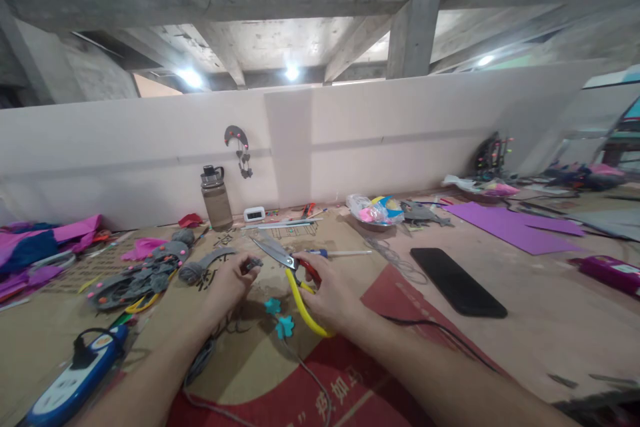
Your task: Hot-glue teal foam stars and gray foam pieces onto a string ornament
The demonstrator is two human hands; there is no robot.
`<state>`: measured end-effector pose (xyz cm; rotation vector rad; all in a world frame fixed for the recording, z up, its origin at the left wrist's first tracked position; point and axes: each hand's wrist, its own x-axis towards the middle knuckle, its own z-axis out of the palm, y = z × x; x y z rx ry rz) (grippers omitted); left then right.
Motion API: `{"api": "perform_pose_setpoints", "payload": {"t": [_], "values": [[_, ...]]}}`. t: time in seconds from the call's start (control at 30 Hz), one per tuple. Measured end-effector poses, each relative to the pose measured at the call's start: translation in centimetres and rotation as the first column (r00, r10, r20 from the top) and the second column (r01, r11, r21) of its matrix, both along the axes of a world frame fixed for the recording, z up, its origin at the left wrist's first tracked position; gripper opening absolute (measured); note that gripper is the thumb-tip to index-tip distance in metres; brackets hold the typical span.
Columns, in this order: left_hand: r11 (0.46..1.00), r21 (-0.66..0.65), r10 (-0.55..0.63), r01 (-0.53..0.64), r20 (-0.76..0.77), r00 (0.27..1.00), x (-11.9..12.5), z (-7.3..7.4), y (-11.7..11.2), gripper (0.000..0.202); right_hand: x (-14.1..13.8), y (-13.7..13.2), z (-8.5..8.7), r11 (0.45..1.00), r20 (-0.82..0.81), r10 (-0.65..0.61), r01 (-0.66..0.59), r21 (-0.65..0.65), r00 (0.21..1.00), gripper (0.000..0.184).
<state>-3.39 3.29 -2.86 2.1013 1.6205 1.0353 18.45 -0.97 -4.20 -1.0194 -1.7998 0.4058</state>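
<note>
My right hand is closed round a pair of scissors with yellow and red handles. Their blades are parted and point up and left, past the fingertips of my other hand. With fingers pinched together, my left hand holds a small grey felt piece just left of the blades. Below the scissors, two turquoise flower-shaped pieces lie on the cardboard, and a grey cord runs down from them. Grey felt strips and rolls rest beyond my left wrist.
A cardboard sheet covers the table's middle. A black phone and purple felt lie right; a power strip is lower left. Along the wall stand a bottle, a small white digital clock and a bag-lined bowl.
</note>
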Motion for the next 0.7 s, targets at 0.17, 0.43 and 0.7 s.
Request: {"api": "perform_pose_setpoints", "payload": {"t": [0.17,0.43,0.7], "values": [[1.000,0.001,0.030,-0.030,-0.001,1.000,-0.3,-0.3,0.5,0.016,0.1,-0.3,0.2,0.998,-0.029,0.043,-0.044,-0.048,0.999,0.049],[0.998,-0.053,0.022,-0.021,0.017,1.000,-1.0,-0.7,0.9,0.024,-0.6,-0.9,-0.9,0.964,-0.270,0.130,-0.185,-0.190,0.954,0.048],[0.997,-0.075,-0.011,0.015,0.059,0.998,-0.8,-0.5,0.5,0.019,-0.6,-1.0,-1.5,0.904,-0.501,0.226,-0.372,-0.212,0.835,0.041]]}}
